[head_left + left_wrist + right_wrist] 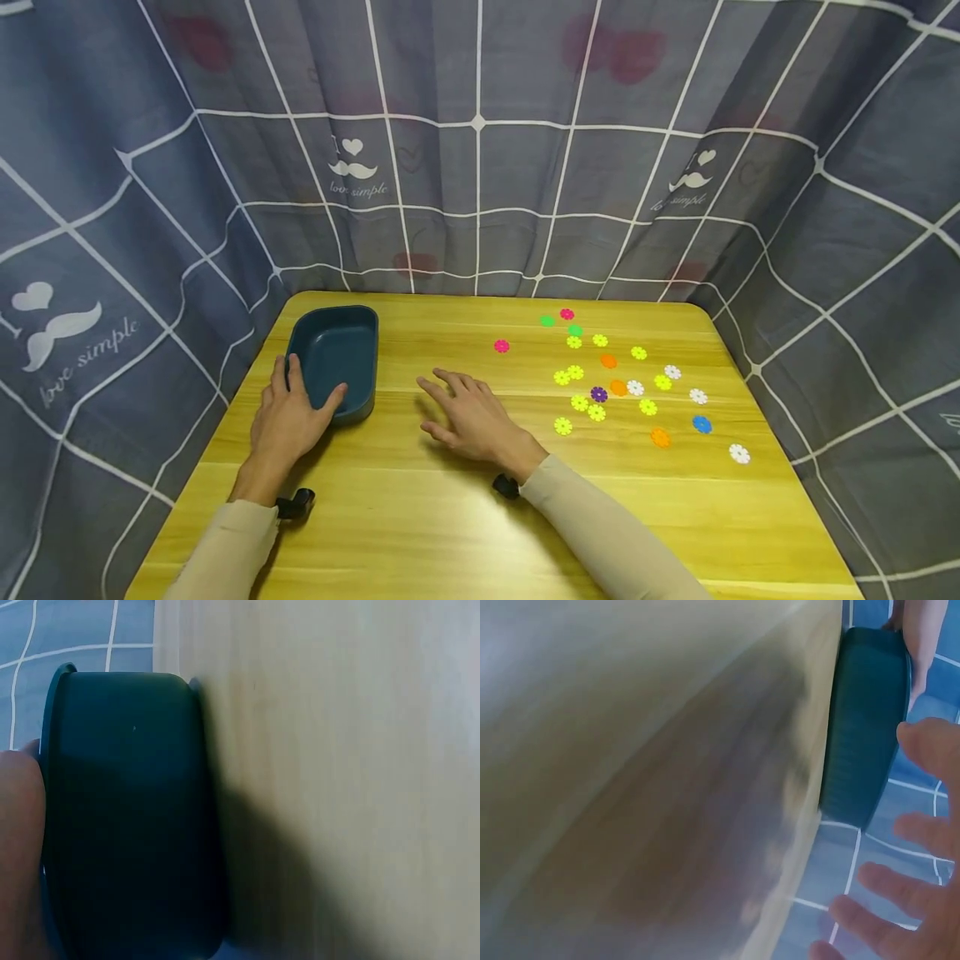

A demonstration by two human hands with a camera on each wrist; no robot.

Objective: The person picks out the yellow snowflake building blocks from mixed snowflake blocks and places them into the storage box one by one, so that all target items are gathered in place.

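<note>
In the head view, a dark teal plastic basin [339, 333] stands at the left of the wooden table. My left hand [288, 421] is at its near left corner, fingers along the left rim and thumb reaching over the near rim. Whether they press on the basin I cannot tell. Its outer wall fills much of the left wrist view. My right hand [480, 421] hovers over the middle of the table, between the basin and the scattered flower-shaped pieces, its fingers spread with nothing in them. In the right wrist view these spread fingers [889, 926] point past the basin [866, 727].
Several small flower-shaped pieces lie scattered on the right half of the table: yellow-green [562, 426], pink [502, 346], orange [660, 437], white [739, 453], blue [702, 424] and purple [598, 394]. A grey checked curtain [480, 167] surrounds the table on three sides.
</note>
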